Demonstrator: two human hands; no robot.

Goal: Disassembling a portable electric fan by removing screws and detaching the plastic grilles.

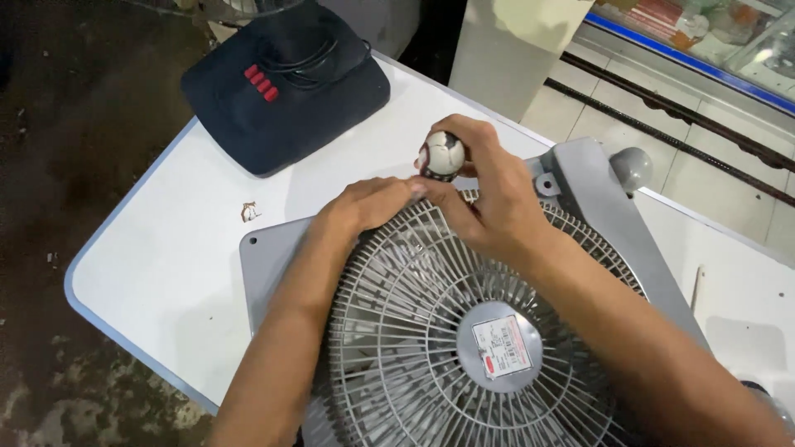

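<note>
The grey round fan grille (414, 331) looks like moulded plastic, smooth and faintly glossy, set in a flat grey plastic frame (592, 207) of matt finish. The white table top (166, 257) is smooth and slightly shiny. The dark blue plastic fan base (281, 99) looks matt, its 4 red buttons (261, 83) glossy. The small round screwdriver handle (443, 153) is shiny plastic.

Box fan (464, 348) and round-headed tool (443, 155) at the upper grille edge

You have a grey box fan lying flat on the white worktop (166, 265), its round ribbed grille (397, 331) facing up, with a grey hub disc carrying a label at the centre. Your right hand (489, 199) holds a small tool upright by its round, white-and-dark handle knob, at the top rim of the grille. Your left hand (373, 203) rests fingertips-down on that rim, touching the right hand just beside the tool.
</note>
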